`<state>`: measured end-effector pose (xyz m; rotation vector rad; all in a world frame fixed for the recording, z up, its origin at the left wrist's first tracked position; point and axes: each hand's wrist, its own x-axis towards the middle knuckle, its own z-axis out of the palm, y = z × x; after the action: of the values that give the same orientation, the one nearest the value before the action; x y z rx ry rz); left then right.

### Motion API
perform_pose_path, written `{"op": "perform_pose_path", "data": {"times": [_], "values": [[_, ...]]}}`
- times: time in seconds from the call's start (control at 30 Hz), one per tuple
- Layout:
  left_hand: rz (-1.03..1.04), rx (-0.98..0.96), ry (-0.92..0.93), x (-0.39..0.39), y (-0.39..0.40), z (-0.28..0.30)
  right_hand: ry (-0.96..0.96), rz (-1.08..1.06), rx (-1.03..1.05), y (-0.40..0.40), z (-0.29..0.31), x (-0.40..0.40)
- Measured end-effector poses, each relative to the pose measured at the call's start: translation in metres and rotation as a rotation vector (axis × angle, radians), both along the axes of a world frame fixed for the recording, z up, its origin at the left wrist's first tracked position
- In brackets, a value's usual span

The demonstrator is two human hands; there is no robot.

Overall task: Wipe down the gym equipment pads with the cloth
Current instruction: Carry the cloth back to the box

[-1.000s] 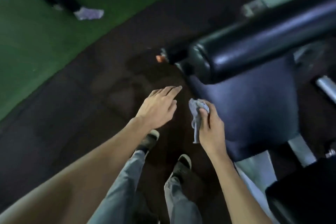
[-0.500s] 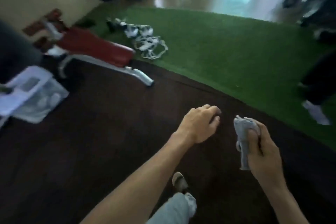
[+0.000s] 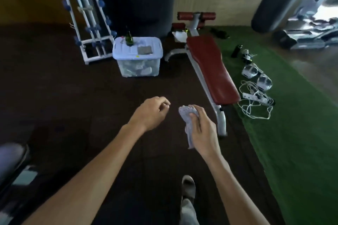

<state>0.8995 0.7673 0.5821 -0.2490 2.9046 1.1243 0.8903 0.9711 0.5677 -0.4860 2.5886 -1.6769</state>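
While the right hand [image 3: 203, 129] grips the bunched cloth [image 3: 188, 124] and the left hand [image 3: 151, 113] hangs loosely curled and empty beside it, best spread the cloth flat before reaching the red bench pad [image 3: 210, 65] ahead-right.

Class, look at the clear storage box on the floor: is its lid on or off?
On. The pale lid sits flat across the clear box, and a green bottle stands upright on it.

No text, label or number can be read anywhere.
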Motion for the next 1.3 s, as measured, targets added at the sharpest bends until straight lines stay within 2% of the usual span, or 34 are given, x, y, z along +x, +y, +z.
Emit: {"op": "perform_pose_path", "data": {"times": [0.2, 0.4, 0.57, 0.7, 0.9, 0.97, 1.07, 1.17, 1.23, 1.3], "values": [[0.155, 0.071, 0.034, -0.173, -0.069, -0.019, 0.005, 0.138, 0.018, -0.088, -0.018, -0.208], [0.245, 0.226, 0.023, -0.316, -0.148, -0.009, -0.002, 0.296, 0.03, -0.195, -0.012, -0.394], [0.422, 0.592, 0.041, -0.449, -0.242, -0.012, -0.02, 0.375, 0.008, -0.303, -0.025, -0.529], [0.432, 0.701, 0.003, -0.555, -0.329, -0.018, -0.158, 0.475, -0.036, -0.402, -0.043, -0.63], [0.452, 0.81, -0.049, -0.69, -0.448, -0.042, -0.67, 0.61, -0.189, -0.522, -0.057, -0.762], [0.465, 0.858, -0.071, -0.729, -0.485, -0.054, -0.788, 0.549, -0.277, -0.553, -0.067, -0.809], [0.485, 0.907, -0.137, -0.786, -0.55, -0.093, -0.862, 0.438, -0.236, -0.608, -0.109, -0.887], [0.463, 0.913, -0.199, -0.833, -0.622, -0.167, -0.948, 0.419, -0.093, -0.669, -0.196, -0.954], [0.557, 0.839, -0.211, -0.855, -0.666, -0.232, -0.973, 0.415, 0.006, -0.709, -0.261, -0.985], [0.702, 0.694, -0.2, -0.874, -0.707, -0.315, -0.904, 0.4, 0.101, -0.75, -0.333, -1.007]]}}
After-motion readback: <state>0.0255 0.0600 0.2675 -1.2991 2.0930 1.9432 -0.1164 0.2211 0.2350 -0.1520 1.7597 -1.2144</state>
